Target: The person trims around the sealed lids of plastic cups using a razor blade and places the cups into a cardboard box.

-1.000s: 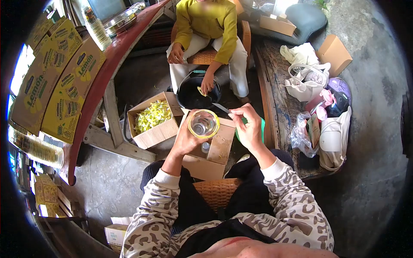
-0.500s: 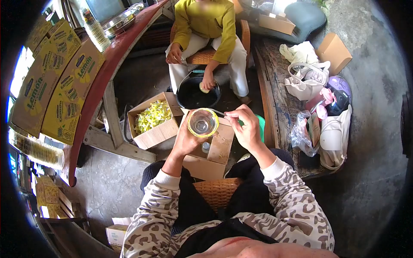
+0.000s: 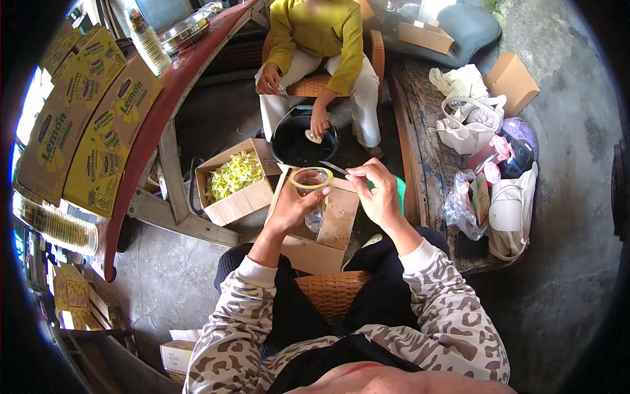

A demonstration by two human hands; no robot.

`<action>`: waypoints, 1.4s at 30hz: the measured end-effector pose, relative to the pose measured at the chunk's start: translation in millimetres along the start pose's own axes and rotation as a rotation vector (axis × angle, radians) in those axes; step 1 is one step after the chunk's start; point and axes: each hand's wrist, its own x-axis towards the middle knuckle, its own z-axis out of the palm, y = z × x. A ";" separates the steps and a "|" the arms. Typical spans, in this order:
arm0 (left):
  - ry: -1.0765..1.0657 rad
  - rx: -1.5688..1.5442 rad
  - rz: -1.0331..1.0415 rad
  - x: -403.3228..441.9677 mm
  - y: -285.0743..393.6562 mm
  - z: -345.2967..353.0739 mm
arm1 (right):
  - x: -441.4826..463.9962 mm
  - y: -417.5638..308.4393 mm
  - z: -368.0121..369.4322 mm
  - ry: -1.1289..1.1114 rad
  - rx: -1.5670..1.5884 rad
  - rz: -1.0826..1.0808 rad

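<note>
My left hand (image 3: 289,209) is wrapped around a clear plastic cup (image 3: 311,187) with a yellow rim, the thumb lying across its near side. To the right of it, my right hand (image 3: 377,192) pinches a thin knife (image 3: 333,168), whose blade points up and left just beyond the cup's rim. The handle is mostly hidden in my fingers. Below both hands stands an open cardboard box (image 3: 314,255), with yellowish scraps on its flap.
Another cardboard box (image 3: 226,210) holds yellow-green strips. Opposite, a seated person in a yellow top (image 3: 321,36) reaches over a black bucket (image 3: 285,148) with a pale round piece. Left stand lemon cartons (image 3: 108,148) on a red table (image 3: 141,148); bags (image 3: 508,213) lie right.
My left hand has tilted the cup, so its side shows more. The knife blade's tip now points further up, away from the rim. The person opposite still holds the pale piece.
</note>
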 end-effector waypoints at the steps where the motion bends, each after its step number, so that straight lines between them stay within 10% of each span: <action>1: 0.014 -0.023 -0.042 1.7 -2.1 -2.1 | 0.0 1.0 0.0 0.004 -0.001 0.001; 16: 0.216 -0.198 -0.223 57.8 -29.4 -49.3 | -3.2 9.2 -1.1 -0.140 0.015 0.070; 25: 0.437 0.385 -0.192 118.4 -101.1 -100.1 | -6.3 4.5 1.2 -0.390 -0.107 0.127; 42: -0.005 1.506 -0.312 237.9 -77.5 -85.4 | -13.7 42.3 8.0 -0.548 -0.064 0.219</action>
